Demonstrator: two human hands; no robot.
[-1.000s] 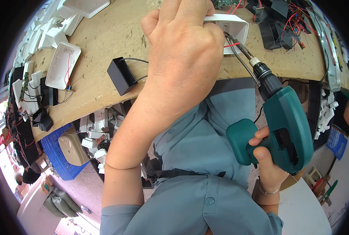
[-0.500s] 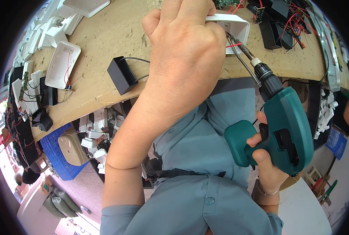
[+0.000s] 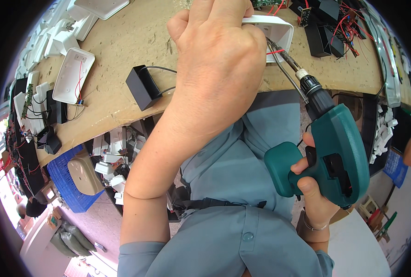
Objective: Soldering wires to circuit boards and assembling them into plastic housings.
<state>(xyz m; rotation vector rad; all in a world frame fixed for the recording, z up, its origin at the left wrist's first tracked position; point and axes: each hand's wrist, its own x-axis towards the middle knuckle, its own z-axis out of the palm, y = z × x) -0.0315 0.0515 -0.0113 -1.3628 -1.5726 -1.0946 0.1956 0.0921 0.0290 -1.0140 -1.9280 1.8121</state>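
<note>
My right hand grips a green soldering gun by its handle, a finger at the black trigger. Its metal tip and the thin feed tube beside it reach into a white plastic housing. My left hand is closed on that housing at the bench's near side, and its back hides the fingertips and most of the inside. A red wire crosses the opening next to the tip. Left of my wrist lies a black box, its cable running under my hand.
A white shell with a red wire lies on the bench at left, near piled white housings. Black boxes and red wires crowd the far right. Below the bench edge sit a blue crate and several white parts.
My hands, the soldering gun and the housing keep almost the same place. At the far right edge another person's arm has shifted slightly downward.
</note>
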